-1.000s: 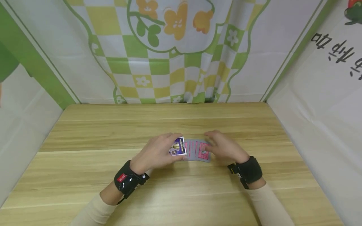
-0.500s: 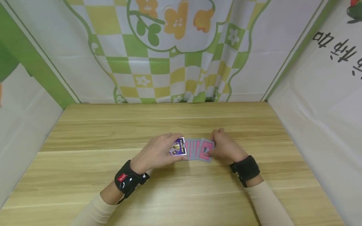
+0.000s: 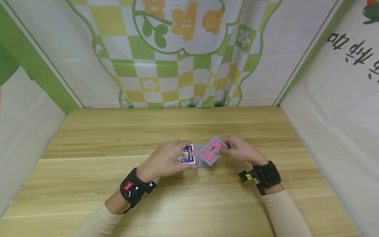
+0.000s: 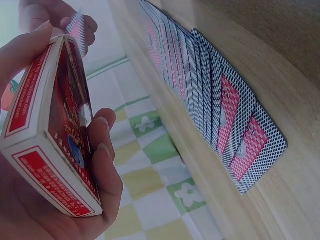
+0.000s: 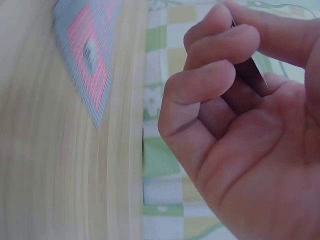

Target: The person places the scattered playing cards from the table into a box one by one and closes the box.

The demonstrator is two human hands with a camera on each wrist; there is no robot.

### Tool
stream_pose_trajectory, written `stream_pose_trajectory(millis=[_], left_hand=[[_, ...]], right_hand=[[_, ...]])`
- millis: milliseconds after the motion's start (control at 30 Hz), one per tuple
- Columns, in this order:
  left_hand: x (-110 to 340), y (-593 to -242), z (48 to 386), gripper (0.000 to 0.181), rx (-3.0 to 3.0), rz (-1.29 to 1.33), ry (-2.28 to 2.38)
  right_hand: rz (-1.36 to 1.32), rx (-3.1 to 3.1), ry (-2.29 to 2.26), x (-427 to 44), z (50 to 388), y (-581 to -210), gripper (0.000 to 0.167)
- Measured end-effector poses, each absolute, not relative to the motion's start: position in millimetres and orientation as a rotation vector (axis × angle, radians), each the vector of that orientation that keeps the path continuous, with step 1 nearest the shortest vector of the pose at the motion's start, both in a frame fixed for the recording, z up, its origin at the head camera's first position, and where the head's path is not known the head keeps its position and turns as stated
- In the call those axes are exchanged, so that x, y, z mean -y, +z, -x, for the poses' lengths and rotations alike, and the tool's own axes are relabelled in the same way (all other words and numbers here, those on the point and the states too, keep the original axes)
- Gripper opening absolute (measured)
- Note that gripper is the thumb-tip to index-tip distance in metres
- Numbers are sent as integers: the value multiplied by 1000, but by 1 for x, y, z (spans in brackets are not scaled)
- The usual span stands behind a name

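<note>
My left hand (image 3: pixel 164 159) grips a card box (image 3: pixel 186 154), purple and gold on the face seen from above. In the left wrist view the box (image 4: pixel 32 90) shows white edges with red panels, thumb on one side and fingers curled round the other. My right hand (image 3: pixel 244 150) pinches one playing card (image 3: pixel 212 150), red-patterned back up, between thumb and fingers. Beneath both, a row of overlapping playing cards (image 4: pixel 215 95) lies face down on the table. Part of the row (image 5: pixel 90 55) shows in the right wrist view. The held card appears there edge-on, partly hidden by my fingers.
The wooden table (image 3: pixel 189 200) reaches back to a green, yellow and white checked curtain (image 3: pixel 165 72). White wall sheets (image 3: pixel 331 125) stand along the right and left sides. Each wrist wears a black strap (image 3: pixel 267 174) with a small camera.
My right hand has taken hold of the card at the right end of the row, then lifted and turned it away from the others. The left hand stays put with the box.
</note>
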State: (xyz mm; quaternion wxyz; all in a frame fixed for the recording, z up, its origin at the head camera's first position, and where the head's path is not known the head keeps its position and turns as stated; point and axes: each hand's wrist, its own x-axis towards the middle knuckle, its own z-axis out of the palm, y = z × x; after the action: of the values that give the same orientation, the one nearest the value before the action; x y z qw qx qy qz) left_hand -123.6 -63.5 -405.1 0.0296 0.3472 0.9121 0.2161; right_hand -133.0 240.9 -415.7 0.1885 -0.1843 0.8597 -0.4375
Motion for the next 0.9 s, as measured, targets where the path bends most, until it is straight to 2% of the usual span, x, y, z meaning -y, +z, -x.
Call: stream_pose_trajectory(millis=[900], left_hand=[[63, -404, 122, 79, -2787, -1072, 697]], right_hand=[[385, -2245, -1446, -221, 127, -419, 18]])
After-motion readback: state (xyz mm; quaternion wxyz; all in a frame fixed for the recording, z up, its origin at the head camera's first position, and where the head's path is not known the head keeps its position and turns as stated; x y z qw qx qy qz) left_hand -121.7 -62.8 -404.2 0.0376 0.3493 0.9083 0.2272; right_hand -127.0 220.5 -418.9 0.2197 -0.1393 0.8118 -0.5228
